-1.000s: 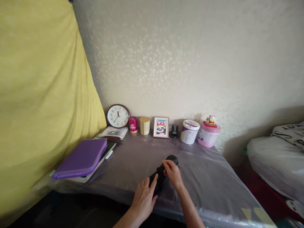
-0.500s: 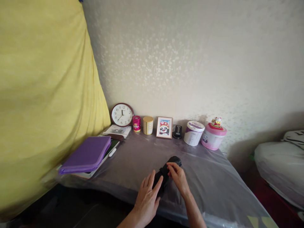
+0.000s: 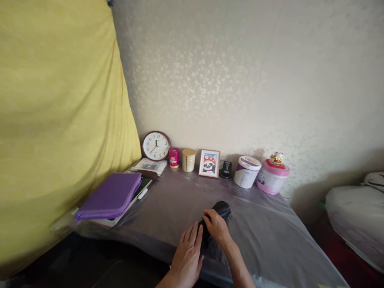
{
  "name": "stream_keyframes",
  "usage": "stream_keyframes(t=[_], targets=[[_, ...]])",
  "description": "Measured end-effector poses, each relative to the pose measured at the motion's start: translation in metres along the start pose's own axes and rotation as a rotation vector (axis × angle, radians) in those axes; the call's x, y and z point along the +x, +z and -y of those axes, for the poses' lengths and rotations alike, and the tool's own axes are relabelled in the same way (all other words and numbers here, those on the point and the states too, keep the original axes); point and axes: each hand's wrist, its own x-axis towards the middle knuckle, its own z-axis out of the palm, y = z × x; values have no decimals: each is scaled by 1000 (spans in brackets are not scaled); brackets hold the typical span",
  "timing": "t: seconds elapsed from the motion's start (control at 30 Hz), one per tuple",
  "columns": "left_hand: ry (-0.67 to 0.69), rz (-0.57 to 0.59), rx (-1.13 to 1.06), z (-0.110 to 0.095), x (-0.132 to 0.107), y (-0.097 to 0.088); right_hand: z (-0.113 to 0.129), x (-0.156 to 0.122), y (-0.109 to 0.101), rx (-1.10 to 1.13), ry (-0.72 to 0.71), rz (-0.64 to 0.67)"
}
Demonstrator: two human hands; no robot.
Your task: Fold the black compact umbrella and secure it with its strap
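Observation:
A black folded umbrella [image 3: 221,209] lies on the table [image 3: 264,232], which is covered with clear plastic sheet. My left hand [image 3: 188,255] lies flat over its near end, fingers stretched out together. My right hand [image 3: 216,227] is curled over the umbrella's middle, fingers pinched on its strap or fabric. Only the far, rounded end of the umbrella shows beyond my hands.
Along the wall stand a round clock [image 3: 156,145], a pink tin [image 3: 174,157], a yellow tin [image 3: 189,159], a framed panda picture [image 3: 209,163], a small black device [image 3: 225,169], a white tub [image 3: 246,171] and a pink tub [image 3: 272,178]. A purple case [image 3: 110,196] lies left, by a yellow curtain [image 3: 54,120].
My right hand has slid nearer along the umbrella toward my left hand, which has flattened over the near end. The view has shifted slightly to the left.

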Motion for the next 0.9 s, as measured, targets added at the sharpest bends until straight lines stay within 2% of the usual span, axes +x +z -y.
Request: stream_keyframes(t=[0.5, 0.73, 0.83, 0.9], targets=[[-15, -1, 27, -2, -2, 2, 0, -2, -1, 22, -19, 3], [-35, 16, 41, -3, -2, 4, -3, -1, 3, 9, 5, -37], [-36, 22, 55, -2, 0, 5, -2, -1, 6, 66, 20, -72], [-40, 31, 68, -1, 1, 4, 0, -3, 5, 180, 52, -91]])
